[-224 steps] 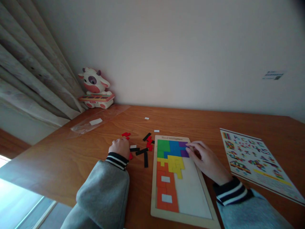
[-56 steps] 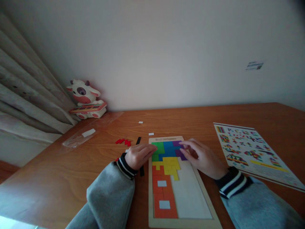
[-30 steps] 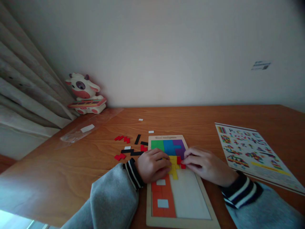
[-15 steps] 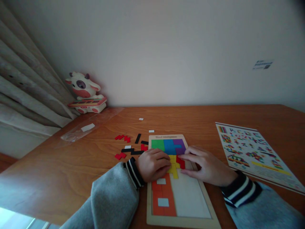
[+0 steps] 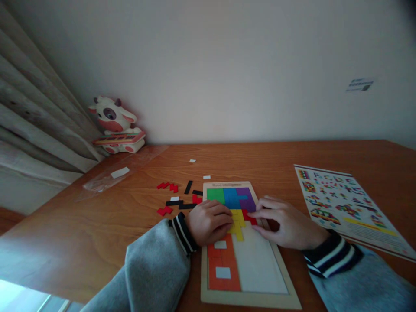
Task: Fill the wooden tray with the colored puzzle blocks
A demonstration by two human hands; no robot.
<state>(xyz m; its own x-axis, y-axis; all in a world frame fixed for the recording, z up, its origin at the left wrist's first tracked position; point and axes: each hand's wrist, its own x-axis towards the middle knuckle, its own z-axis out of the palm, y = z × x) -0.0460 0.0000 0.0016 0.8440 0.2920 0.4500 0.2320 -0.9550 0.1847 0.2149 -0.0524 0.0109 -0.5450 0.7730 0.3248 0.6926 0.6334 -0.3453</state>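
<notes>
A wooden tray puzzle board lies in front of me, its pale base bare at the lower right. My right hand pinches a red puzzle piece by its right end, against the right side of the yellow pieces. My left hand rests across the board's left side, palm down, fingertips on the yellow pieces and fingers loosely bent; what is under it is hidden. Green, blue and purple pieces fill the board's far end. Orange pieces line its near left.
Left of the board lie loose red pieces, black pieces and small white pieces. A printed pattern sheet is at the right. Farther left are a clear plastic bag and a cow toy near the curtain.
The red piece has turned from upright to lying more sideways, against the yellow pieces. My right hand has shifted slightly right with it. My left hand stays on the board.
</notes>
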